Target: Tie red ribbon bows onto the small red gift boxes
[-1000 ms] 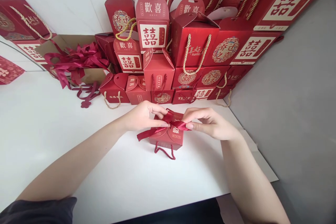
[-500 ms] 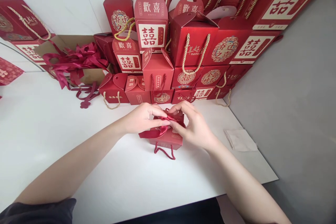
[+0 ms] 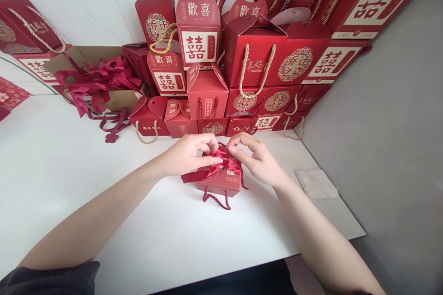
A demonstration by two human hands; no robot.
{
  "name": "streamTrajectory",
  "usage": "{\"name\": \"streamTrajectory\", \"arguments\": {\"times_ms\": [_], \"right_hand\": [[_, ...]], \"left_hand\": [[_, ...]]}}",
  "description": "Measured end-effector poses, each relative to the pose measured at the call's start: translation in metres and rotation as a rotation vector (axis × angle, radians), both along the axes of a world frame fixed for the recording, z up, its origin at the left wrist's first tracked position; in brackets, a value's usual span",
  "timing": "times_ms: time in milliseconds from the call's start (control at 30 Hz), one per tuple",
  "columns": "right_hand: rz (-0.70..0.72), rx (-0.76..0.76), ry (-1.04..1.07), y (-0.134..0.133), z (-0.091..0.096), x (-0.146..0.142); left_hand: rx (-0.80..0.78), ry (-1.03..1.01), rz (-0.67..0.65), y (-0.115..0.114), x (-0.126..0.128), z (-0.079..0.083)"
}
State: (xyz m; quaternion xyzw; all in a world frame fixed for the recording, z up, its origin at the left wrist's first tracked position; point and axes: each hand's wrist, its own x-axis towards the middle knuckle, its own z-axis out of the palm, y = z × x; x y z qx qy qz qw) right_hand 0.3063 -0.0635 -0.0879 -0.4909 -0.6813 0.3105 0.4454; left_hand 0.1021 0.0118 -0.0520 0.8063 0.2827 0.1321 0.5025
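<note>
A small red gift box [image 3: 216, 186] with a dark red cord handle [image 3: 218, 201] stands on the white table below my hands. Across its top lies a shiny red ribbon [image 3: 199, 176], gathered in a knot or bow; one end trails to the left and another hangs down on the right. My left hand [image 3: 194, 154] is closed, its thumb and bent fingers pinching the ribbon near the middle. My right hand [image 3: 258, 159] has thumb and forefinger curled together at the ribbon's upper right edge; its other fingers are partly hidden.
Stacked red gift boxes [image 3: 207, 85] line the back of the table. At back left, a cardboard box [image 3: 119, 100] holds tangled red ribbons [image 3: 110, 73], with a dark red strip [image 3: 112, 131] beside it. A folded pale cloth [image 3: 316, 183] lies near the right edge [image 3: 353, 226].
My fingers have parted a little, and more of the ribbon shows between them. One ribbon end now hangs over the box's right side. The box has hardly moved.
</note>
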Motion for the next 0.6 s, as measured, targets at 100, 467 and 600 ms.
{"name": "streamTrajectory", "arguments": {"times_ms": [100,467,600], "right_hand": [[0.017,0.045,-0.016,0.001,-0.002,-0.004],[0.060,0.064,-0.027,-0.001,0.002,-0.001],[0.052,0.126,-0.055,-0.001,-0.002,-0.007]], "left_hand": [[0.009,-0.014,-0.019,0.000,0.000,0.000],[0.004,-0.014,-0.026,0.001,0.000,0.001],[0.003,-0.034,-0.025,0.000,0.001,0.000]]}}
